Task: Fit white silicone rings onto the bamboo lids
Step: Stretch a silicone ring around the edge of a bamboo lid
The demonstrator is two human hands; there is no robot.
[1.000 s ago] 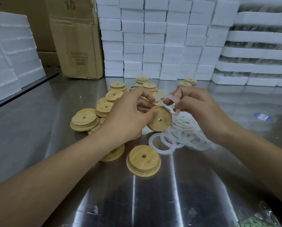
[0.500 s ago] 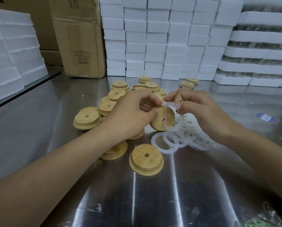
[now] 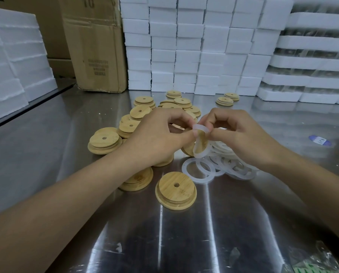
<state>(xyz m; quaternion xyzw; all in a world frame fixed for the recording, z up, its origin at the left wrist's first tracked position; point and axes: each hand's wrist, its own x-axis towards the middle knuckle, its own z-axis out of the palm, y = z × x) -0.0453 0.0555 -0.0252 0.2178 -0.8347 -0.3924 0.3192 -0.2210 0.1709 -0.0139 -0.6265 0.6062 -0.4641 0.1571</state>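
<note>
We work on a steel table (image 3: 46, 134), glossy and throwing back streaks of light. The bamboo lids (image 3: 175, 191) look matt and smooth, with fine straight grain. The silicone rings (image 3: 199, 170) are milky, half-translucent, smooth. Behind them we see white foam blocks (image 3: 186, 56), grainy and matt, a creased brown cardboard carton (image 3: 93, 46), and nearest us a crinkled, shiny plastic bag (image 3: 310, 259).

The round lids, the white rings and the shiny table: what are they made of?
The lids look like bamboo: tan, matte, fine straight grain. The white rings seem soft silicone or rubber: milky, slightly see-through, and the held ring bends. The table looks like brushed steel: grey, streaky reflections.
</note>
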